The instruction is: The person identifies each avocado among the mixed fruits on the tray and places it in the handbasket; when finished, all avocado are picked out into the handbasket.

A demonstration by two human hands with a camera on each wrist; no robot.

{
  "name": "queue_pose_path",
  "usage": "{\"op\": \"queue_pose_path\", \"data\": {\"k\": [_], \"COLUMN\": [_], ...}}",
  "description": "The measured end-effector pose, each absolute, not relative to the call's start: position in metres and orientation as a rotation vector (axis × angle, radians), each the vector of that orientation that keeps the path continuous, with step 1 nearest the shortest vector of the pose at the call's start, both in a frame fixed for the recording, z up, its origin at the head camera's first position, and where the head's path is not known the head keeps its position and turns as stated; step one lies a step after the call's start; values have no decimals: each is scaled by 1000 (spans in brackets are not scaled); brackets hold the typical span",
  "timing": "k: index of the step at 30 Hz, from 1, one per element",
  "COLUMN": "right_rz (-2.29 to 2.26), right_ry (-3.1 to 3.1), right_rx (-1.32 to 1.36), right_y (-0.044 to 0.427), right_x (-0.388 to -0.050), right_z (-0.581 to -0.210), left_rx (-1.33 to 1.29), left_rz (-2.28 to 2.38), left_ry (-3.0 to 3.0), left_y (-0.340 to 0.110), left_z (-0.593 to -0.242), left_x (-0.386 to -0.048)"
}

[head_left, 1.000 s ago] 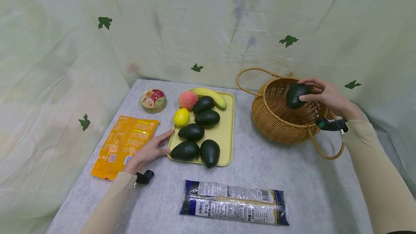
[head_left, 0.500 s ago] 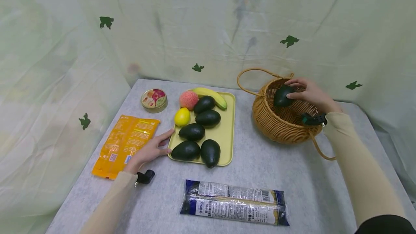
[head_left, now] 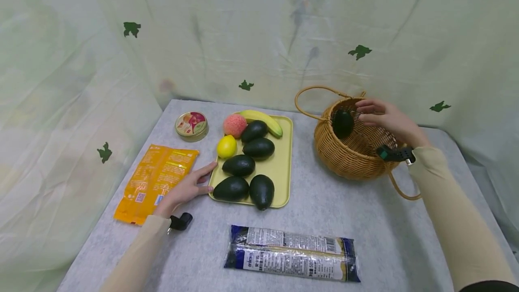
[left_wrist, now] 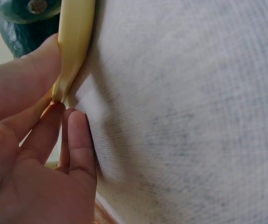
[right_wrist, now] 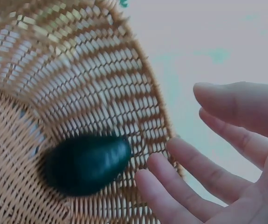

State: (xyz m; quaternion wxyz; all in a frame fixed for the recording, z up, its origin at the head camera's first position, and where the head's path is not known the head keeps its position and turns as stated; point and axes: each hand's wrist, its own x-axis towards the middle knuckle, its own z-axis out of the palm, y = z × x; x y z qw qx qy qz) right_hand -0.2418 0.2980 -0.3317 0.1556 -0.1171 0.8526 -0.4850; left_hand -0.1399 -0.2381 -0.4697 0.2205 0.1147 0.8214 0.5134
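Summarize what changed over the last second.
The right hand moved left over the basket and let go of the avocado, which went left and lower and is now inside, near the basket's left side. Same as before: left hand touching the left edge of the tray; lemon and banana in place.

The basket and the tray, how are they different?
The wicker basket is brown and rounded; the tray is yellow and rectangular. The basket is deep; the tray is shallow. One avocado shows in the basket; five avocados lie on the tray. Both rest on the table.
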Motion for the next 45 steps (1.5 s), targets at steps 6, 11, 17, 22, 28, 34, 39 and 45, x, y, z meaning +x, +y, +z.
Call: {"op": "queue_pose_path", "data": {"k": [6, 11, 17, 22, 28, 34, 39, 45], "right_rz": [-1491, -1547, -1654, -1685, -1659, -1604, -1577, -1509], "right_ry": [2407, 2364, 2201, 2074, 1972, 1899, 1872, 1849], "right_rx": [-366, -420, -568, -640, -682, -752, -785, -822], "right_y": [294, 286, 267, 244, 212, 186, 169, 151], "right_x": [-230, -220, -213, -205, -191, -181, -174, -168], "right_z": [-323, -317, -316, -321, -331, -348, -365, -386], "left_rx": [307, 300, 300, 296, 294, 291, 328, 342], "left_rz": [1432, 1425, 1422, 1427, 1415, 1410, 1429, 1443], "left_ry": [2259, 2261, 2263, 2262, 2271, 2284, 2276, 2272], "left_y": [-237, -239, -239, -237, -237, -237, -238, -239], "left_z": [-468, -471, -472, -470, -469, -469, -470, -471], "left_x": [-139, -140, -140, -139, -139, -139, -138, -138]}}
